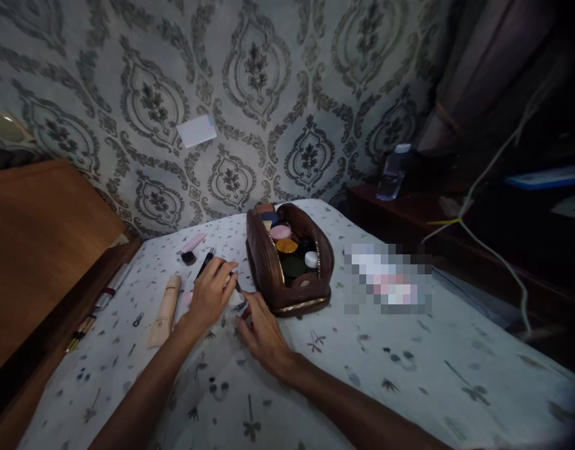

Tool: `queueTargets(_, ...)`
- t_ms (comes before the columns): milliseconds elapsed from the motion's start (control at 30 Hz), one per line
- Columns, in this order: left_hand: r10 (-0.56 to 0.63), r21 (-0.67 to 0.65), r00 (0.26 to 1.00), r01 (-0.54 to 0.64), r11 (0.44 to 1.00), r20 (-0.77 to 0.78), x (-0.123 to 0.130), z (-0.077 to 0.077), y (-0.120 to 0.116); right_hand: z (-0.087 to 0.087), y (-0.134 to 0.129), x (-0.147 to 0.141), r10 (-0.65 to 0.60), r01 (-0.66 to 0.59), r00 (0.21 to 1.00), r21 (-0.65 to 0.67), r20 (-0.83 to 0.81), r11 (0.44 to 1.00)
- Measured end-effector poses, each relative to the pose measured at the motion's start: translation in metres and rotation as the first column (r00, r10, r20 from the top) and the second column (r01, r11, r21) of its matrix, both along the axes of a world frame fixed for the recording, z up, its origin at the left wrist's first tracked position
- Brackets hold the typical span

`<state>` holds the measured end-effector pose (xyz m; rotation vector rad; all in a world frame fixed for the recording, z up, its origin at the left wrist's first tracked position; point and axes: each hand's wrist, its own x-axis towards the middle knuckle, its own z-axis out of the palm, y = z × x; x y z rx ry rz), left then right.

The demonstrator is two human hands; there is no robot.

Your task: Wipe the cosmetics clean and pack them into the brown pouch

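Observation:
On the patterned sheet, my left hand [212, 292] is curled over a small whitish item with a thin dark part. My right hand [265, 334] meets it from the other side, its fingertips closed at the same item. Fingers cover most of it, so I cannot tell its kind. Just beyond my right hand stands a brown cosmetic bag [262, 275], unzipped, holding a pink round case [280, 232], a yellow-topped jar [286, 245] and a white-capped container [310, 259]. Left of my left hand lie a beige squeeze tube [165, 312] and a black stick [204, 265].
A pink tube [194, 242] and a small dark-capped piece [189, 257] lie farther back. Several slim cosmetic tubes [104, 296] line the left edge beside a wooden board [48, 237]. A blurred-out item [385, 275] sits right; a water bottle [391, 178] stands behind.

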<state>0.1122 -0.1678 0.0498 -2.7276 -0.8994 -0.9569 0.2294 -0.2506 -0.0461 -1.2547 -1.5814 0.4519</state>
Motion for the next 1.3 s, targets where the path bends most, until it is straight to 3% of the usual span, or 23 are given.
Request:
queueTargets(133,0.114,0.072,0.993,-0.116,0.991,0.041,0.004,-0.004,0.003,0.002,0.005,0.001,0.005,-0.005,1.000,0.003,-0.014,1.000)
queueTargets(300,0.219,0.059,0.975,-0.221,0.973,0.048,0.005,0.007,0.001,0.010,0.014,-0.002,0.060,-0.061,0.998,-0.054,-0.016,0.997)
queueTargets(433,0.203,-0.024,0.978,-0.202,0.979,0.048,0.004,0.014,-0.003,0.015,0.021,-0.008,0.044,-0.041,0.999,-0.141,0.020,0.989)
queueTargets(567,0.100,-0.159,0.980,-0.073,0.985,0.174,0.000,0.012,-0.002,0.019,0.025,-0.013,0.025,-0.028,0.999,-0.156,-0.019,0.987)
queueTargets(700,0.050,-0.365,0.894,0.130,0.922,0.446,-0.003,0.002,0.006,0.019,0.024,-0.016,0.046,-0.062,0.994,-0.176,-0.096,0.982)
queueTargets(767,0.092,-0.487,0.839,0.218,0.846,0.536,-0.003,-0.003,0.011,0.016,0.022,-0.016,0.082,-0.112,0.986,-0.212,-0.144,0.971)
queueTargets(867,0.147,-0.612,0.817,0.285,0.738,0.558,-0.002,-0.010,0.013,0.008,0.019,-0.016,0.161,-0.226,0.950,-0.232,-0.268,0.946)
queueTargets(1067,0.176,-0.587,0.782,0.279,0.760,0.598,-0.004,-0.038,-0.006,-0.002,0.019,-0.015,0.169,-0.308,0.832,-0.187,-0.528,0.933)
queueTargets(1200,0.130,-0.626,0.825,0.304,0.718,0.550,-0.019,-0.061,-0.024,-0.002,0.019,-0.014,0.152,-0.337,0.790,-0.214,-0.594,0.917)
queueTargets(1300,0.060,-0.652,0.876,0.308,0.693,0.478,-0.033,-0.070,-0.031,0.002,0.017,-0.007,0.184,-0.370,0.789,-0.214,-0.586,0.904)
